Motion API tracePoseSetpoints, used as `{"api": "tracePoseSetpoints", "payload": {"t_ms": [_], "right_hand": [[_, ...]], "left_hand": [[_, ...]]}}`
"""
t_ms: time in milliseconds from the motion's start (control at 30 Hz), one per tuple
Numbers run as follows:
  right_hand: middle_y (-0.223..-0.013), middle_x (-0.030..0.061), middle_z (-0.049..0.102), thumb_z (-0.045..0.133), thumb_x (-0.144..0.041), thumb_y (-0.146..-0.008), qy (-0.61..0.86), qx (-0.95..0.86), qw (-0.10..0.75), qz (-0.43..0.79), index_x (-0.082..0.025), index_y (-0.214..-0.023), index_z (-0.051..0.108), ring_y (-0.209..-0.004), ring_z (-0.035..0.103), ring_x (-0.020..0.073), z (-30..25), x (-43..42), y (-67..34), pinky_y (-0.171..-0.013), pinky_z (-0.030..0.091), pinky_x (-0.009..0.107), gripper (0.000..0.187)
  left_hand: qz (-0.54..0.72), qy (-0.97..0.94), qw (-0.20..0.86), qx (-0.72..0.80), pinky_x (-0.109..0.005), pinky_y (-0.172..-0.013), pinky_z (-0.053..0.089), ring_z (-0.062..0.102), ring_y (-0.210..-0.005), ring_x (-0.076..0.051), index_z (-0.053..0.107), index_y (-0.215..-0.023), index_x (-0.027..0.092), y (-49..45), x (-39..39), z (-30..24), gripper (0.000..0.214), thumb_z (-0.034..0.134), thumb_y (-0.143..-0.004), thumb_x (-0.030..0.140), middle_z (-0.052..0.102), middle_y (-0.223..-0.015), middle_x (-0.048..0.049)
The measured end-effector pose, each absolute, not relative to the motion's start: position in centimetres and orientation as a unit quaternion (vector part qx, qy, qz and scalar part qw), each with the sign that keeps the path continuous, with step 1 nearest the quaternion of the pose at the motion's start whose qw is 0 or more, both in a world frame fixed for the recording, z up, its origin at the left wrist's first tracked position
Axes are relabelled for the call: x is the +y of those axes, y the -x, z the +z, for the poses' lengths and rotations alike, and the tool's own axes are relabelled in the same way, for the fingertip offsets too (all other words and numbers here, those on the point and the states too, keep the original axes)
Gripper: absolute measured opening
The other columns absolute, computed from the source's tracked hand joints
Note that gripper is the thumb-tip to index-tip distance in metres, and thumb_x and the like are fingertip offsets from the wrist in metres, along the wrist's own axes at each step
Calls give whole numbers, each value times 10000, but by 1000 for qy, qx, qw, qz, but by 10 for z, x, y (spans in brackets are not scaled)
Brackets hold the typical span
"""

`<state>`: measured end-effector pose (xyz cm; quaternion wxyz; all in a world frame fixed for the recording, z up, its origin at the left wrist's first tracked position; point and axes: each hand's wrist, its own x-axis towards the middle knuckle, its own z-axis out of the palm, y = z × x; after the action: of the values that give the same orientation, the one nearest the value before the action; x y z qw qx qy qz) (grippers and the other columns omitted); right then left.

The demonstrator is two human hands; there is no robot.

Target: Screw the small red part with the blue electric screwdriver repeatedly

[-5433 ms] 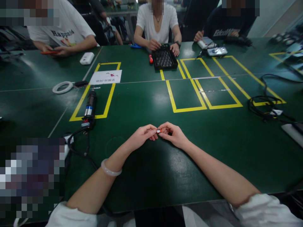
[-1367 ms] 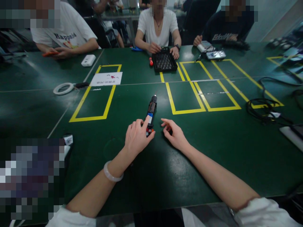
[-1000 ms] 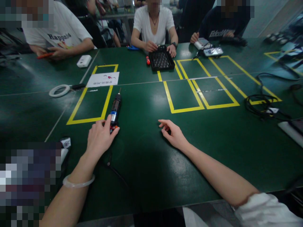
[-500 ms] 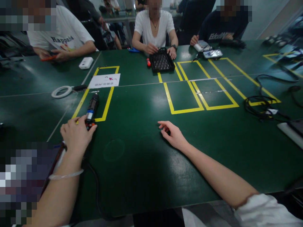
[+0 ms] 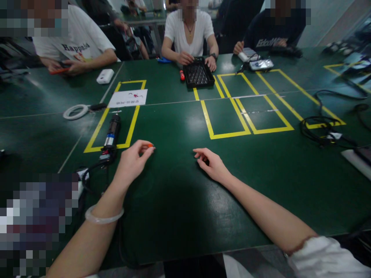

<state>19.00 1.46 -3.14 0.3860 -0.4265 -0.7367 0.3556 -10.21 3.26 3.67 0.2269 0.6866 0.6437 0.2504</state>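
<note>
My left hand (image 5: pixel 131 161) hovers low over the green table (image 5: pixel 179 200), its thumb and forefinger pinched on a small orange part (image 5: pixel 150 145). The black electric screwdriver (image 5: pixel 111 134) with a blue band lies to its left, across the near line of a yellow taped rectangle, its cable (image 5: pixel 92 172) trailing toward me. My right hand (image 5: pixel 212 164) rests on the table at the centre, fingers loosely curled and apart, holding nothing that I can see.
Across the table a person in white rests both hands at a black grid tray (image 5: pixel 198 73), a red item (image 5: pixel 182 75) beside it. A white tape ring (image 5: pixel 75 112), a paper sheet (image 5: pixel 128 98) and a white box (image 5: pixel 104 76) lie far left. Coiled black cables (image 5: pixel 321 129) sit right.
My left hand slid the screwdriver from the centre to the left taped rectangle, let go of it, and has come back toward the centre pinching the small orange part. My right hand stayed put.
</note>
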Motion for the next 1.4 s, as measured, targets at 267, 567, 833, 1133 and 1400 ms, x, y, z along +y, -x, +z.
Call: {"api": "tracePoseSetpoints", "payload": {"t_ms": [267, 567, 833, 1133, 1400], "right_hand": [[-912, 28, 671, 636, -299, -879, 347, -682, 388, 514, -208, -1210, 562, -748, 613, 133, -28, 13, -189, -681, 492, 267, 351], [-822, 16, 653, 674, -315, -857, 353, -659, 399, 531, -182, -995, 633, -677, 571, 118, -27, 11, -185, -635, 468, 260, 197], [-824, 7, 633, 681, -316, -840, 381, -641, 411, 524, -197, -1009, 599, -712, 585, 126, -26, 12, -183, -659, 480, 267, 222], [-872, 17, 651, 657, -179, -827, 375, -689, 417, 459, -194, -987, 619, -746, 606, 132, -27, 12, -183, -716, 498, 284, 165], [-909, 29, 639, 644, -139, -823, 380, -722, 411, 408, -196, -992, 629, -803, 601, 146, -29, 13, -185, -742, 492, 293, 179]], "left_hand": [[223, -655, 604, 394, -290, -784, 458, 571, -814, -144, 412, -1437, 169, 17, 26, 20, 589, 547, -904, 379, 585, -877, -24], [238, -594, 638, 429, -291, -736, 470, 584, -737, -131, 563, -1049, 116, 17, 23, 3, 333, 536, -908, 416, 617, -828, -37], [272, -611, 613, 420, -256, -735, 468, 584, -788, -112, 551, -972, 143, 14, 19, -1, 269, 672, -831, 338, 598, -886, -22], [323, -653, 547, 412, -276, -804, 499, 608, -888, -130, 535, -982, 155, 14, 19, -7, 241, 684, -814, 243, 587, -953, -31], [315, -682, 519, 409, -307, -847, 512, 620, -903, -142, 565, -981, 146, 17, 19, -9, 197, 656, -836, 243, 604, -962, -43]]}}
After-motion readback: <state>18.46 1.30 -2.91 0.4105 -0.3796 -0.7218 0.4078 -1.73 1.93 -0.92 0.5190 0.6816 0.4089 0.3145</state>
